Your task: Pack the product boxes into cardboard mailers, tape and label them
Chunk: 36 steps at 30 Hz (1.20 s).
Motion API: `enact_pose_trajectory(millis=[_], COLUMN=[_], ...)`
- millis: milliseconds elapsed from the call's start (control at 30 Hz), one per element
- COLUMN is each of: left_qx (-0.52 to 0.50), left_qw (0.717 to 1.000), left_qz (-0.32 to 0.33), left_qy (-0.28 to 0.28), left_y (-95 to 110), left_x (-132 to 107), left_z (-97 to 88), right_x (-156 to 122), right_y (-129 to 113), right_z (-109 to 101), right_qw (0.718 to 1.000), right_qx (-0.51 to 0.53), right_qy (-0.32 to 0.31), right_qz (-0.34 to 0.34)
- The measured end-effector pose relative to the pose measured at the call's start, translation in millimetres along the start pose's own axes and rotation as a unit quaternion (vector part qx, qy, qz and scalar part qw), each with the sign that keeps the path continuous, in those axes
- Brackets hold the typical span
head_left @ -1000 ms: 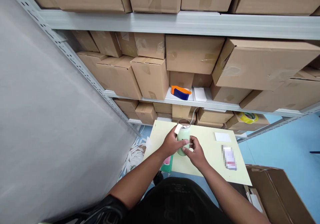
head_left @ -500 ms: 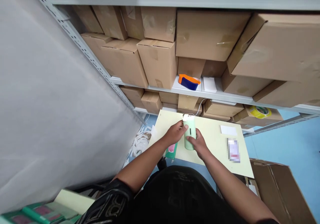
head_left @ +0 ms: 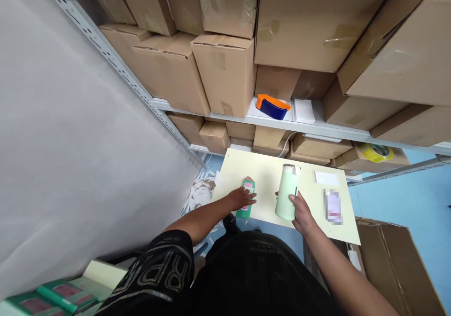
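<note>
My right hand (head_left: 302, 211) is wrapped round a pale green bottle (head_left: 287, 196) with a white cap, held nearly upright over the right half of the cream tabletop (head_left: 265, 177). A dark slot-like mark shows on the bottle's side near my thumb. To the left, my left hand (head_left: 241, 199) lies over a small green box (head_left: 249, 184) with pink panels, its fingers stretched out and apart. Part of that box is hidden under the hand, and its far end shows a brown flap. Whether the palm presses on the box I cannot tell.
Cardboard boxes (head_left: 223, 76) fill the metal shelves behind. An orange and blue tape dispenser (head_left: 273, 106) and yellow tape roll (head_left: 377, 152) sit there. A white card (head_left: 326, 178) and a blurred-out phone-like item (head_left: 333, 207) lie at the table's right. An open carton (head_left: 398, 259) stands lower right.
My left hand has let go of the bottle and moved down-left onto the green box. My right hand has carried the bottle to the right. The view has shifted slightly.
</note>
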<state>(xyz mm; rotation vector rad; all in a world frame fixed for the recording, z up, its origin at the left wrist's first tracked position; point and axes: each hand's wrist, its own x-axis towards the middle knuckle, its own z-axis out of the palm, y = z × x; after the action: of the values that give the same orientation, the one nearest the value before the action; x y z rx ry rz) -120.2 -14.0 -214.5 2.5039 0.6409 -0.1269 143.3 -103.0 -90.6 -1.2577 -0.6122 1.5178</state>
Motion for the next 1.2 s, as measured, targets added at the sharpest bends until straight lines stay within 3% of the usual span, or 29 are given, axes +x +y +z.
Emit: enact_pose_trajectory(millis=[200,300,400,567,700,867,1033,1200], left_qx=[-0.003,-0.011,-0.046,-0.203,-0.294,-0.325,-0.327,-0.317], left_qw=[1.0,0.999,0.992,0.919,0.864,0.851,0.853,0.857], left_qz=[0.004,-0.014,-0.077,-0.224,-0.265,-0.253,-0.257,-0.272], left_qy=[0.03,0.029,0.093,0.253,0.312,0.327,0.317,0.302], left_y=[-24.7,-31.2,-28.1,-8.0,12.2,34.8,46.7,51.6], left_x=[-2.9,-1.2,1.6,0.8,3.7,12.6,15.2,14.0], left_z=[12.3,-0.7,-17.9,-28.2,-24.3,-28.2,-34.4,-32.5], right_x=[-1.9,-1.4,-0.6,5.2,18.0,37.8,43.2,41.4], right_y=[6.2,8.9,5.3,-12.2,-30.0,-37.4,-21.1,-17.0], right_z=[-1.3,-4.1,-2.4,10.7,22.0,39.9,45.3,34.7], right_qw=[0.999,0.998,0.999,0.999,0.996,0.986,0.978,0.927], right_qx=[-0.021,-0.02,-0.024,0.0,0.007,-0.028,-0.15,-0.267], right_qy=[0.041,0.054,0.045,0.023,0.042,0.09,0.041,0.064], right_qz=[0.016,-0.001,-0.019,-0.023,-0.079,-0.137,-0.137,-0.256])
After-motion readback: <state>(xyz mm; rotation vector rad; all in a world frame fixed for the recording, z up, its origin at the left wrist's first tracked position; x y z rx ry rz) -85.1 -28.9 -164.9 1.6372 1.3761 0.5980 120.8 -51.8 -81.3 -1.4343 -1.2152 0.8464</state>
